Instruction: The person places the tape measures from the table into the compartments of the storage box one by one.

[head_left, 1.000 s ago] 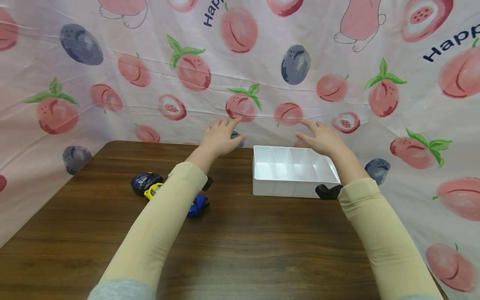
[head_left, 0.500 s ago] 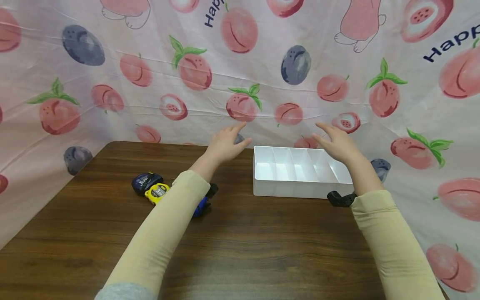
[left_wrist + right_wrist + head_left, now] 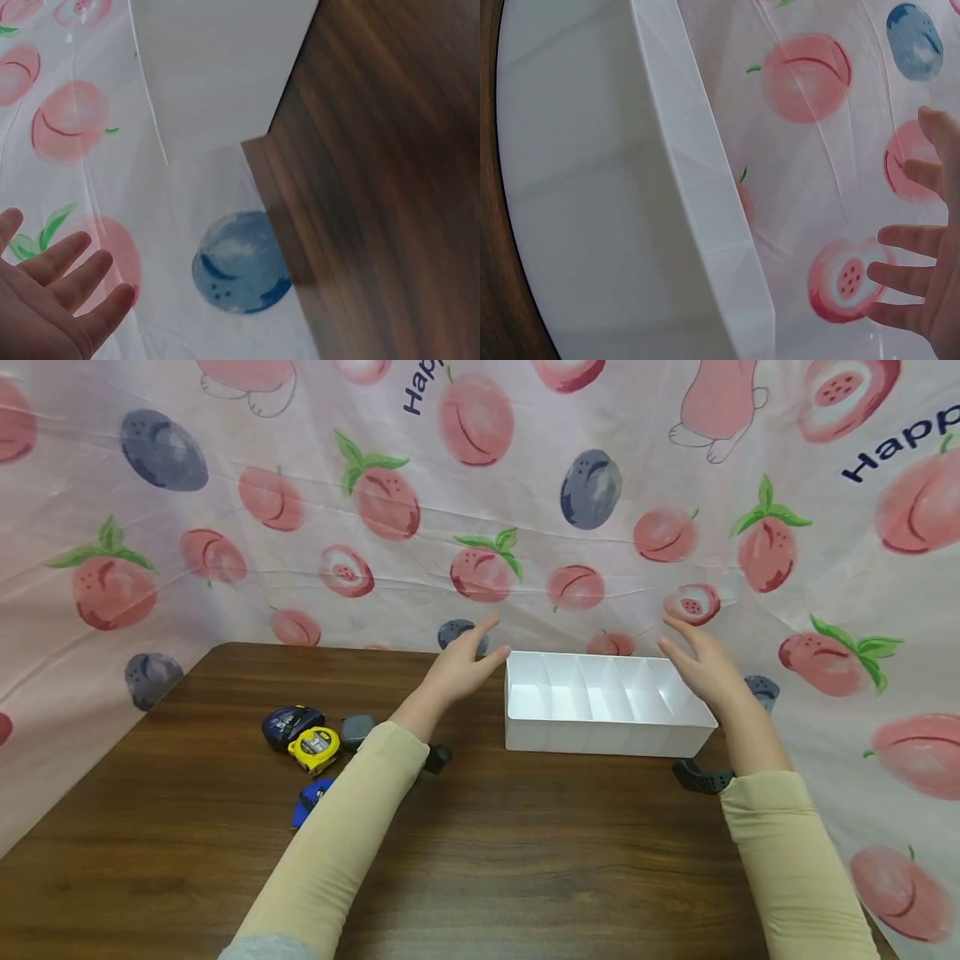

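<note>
Fruit-print cloth [image 3: 517, 485] behind bench [image 3: 570, 860]. White divided box [image 3: 600, 737] near far edge. Left hand [image 3: 456, 672], right hand [image 3: 708, 672] empty, fingers spread, near box ends; tape measures [image 3: 315, 749] toward left edge.

1 white rectangular plastic box [image 3: 607, 737], 5 compartments [image 3: 568, 693]; 4 compact tape measures [image 3: 315, 748] visible: navy [image 3: 288, 727], yellow [image 3: 311, 750], grey [image 3: 356, 731], blue [image 3: 306, 806].

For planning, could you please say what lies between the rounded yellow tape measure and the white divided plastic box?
The head view shows a rounded grey case, then the left arm's cream sleeve.
</note>
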Demonstrator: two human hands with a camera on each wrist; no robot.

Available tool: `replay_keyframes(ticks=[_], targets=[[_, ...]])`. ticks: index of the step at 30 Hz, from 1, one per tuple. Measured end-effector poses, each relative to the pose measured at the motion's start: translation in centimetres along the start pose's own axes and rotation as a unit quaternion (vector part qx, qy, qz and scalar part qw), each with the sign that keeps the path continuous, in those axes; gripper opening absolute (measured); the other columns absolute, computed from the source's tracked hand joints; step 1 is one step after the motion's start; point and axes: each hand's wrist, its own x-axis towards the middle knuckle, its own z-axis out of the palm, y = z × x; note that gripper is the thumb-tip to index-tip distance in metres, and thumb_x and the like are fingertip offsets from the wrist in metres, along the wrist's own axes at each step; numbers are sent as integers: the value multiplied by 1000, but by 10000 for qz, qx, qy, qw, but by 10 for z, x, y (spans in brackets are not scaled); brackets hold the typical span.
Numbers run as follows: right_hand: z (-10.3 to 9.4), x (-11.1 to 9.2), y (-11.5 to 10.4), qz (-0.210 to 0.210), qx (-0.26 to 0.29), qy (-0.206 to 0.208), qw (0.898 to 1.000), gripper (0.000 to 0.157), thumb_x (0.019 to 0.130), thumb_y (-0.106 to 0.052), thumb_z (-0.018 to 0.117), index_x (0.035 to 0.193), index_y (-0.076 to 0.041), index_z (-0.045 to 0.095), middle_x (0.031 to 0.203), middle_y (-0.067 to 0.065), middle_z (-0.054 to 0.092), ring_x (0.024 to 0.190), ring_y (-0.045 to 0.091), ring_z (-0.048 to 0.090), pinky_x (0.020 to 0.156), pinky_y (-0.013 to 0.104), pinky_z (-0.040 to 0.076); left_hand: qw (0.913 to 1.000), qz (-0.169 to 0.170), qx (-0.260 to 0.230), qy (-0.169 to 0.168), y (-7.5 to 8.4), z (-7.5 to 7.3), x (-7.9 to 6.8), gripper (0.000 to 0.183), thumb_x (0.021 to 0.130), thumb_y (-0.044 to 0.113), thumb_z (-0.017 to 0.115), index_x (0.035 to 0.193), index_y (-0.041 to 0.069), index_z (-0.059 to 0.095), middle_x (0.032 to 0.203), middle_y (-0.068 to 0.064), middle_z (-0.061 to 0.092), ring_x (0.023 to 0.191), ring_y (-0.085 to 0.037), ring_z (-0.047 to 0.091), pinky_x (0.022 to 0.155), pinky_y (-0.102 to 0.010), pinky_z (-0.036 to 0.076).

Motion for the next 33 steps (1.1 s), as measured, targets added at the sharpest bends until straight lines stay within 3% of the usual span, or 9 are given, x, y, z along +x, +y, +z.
replay_keyframes(ticks=[12, 18, 26, 29, 33], targets=[[13, -19, 36, 378, 386, 402, 9977, 59, 102, -40, 39, 152, -9, 26, 146, 32, 29, 126, 56, 33, 96, 69, 26, 9955, -193, -851, 360, -18, 26, 2, 61, 95, 51, 49, 149, 29, 33, 141, -15, 46, 129, -30, 43, 101, -49, 36], [20, -28, 51, 706, 754, 527, 9932, 58, 103, -39, 36, 151, -9, 26, 144, 33, 31, 128, 55, 31, 97, 70, 23, 9892, -300, -1386, 380, -24, 36, 4, 59, 96, 47, 50, 149, 27, 34, 140, -18, 47, 128, -31, 44, 98, -50, 39], [34, -37, 70, 793, 1396, 679, 9847, 58, 103, -34, 37, 150, -3, 25, 142, 36, 31, 130, 53, 28, 101, 66, 23, 9787, -524, -1933, 440, -35, 52, 7, 58, 97, 42, 52, 149, 23, 35, 140, -18, 46, 128, -26, 44, 99, -46, 39], [39, -38, 77, 825, 1544, 764, 9816, 56, 103, -33, 36, 149, -2, 26, 141, 35, 35, 127, 50, 34, 99, 60, 30, 9743, -614, -2129, 405, -38, 57, 7, 57, 97, 40, 53, 149, 23, 35, 142, -16, 45, 129, -25, 43, 100, -46, 39], [44, -40, 84, 848, 1882, 830, 9749, 57, 103, -34, 36, 150, -3, 27, 141, 34, 36, 113, 25, 52, 87, 31, 44, 9693, -675, -2336, 368, -42, 62, 9, 57, 97, 36, 54, 149, 22, 35, 142, -15, 44, 129, -26, 43, 99, -47, 39]])
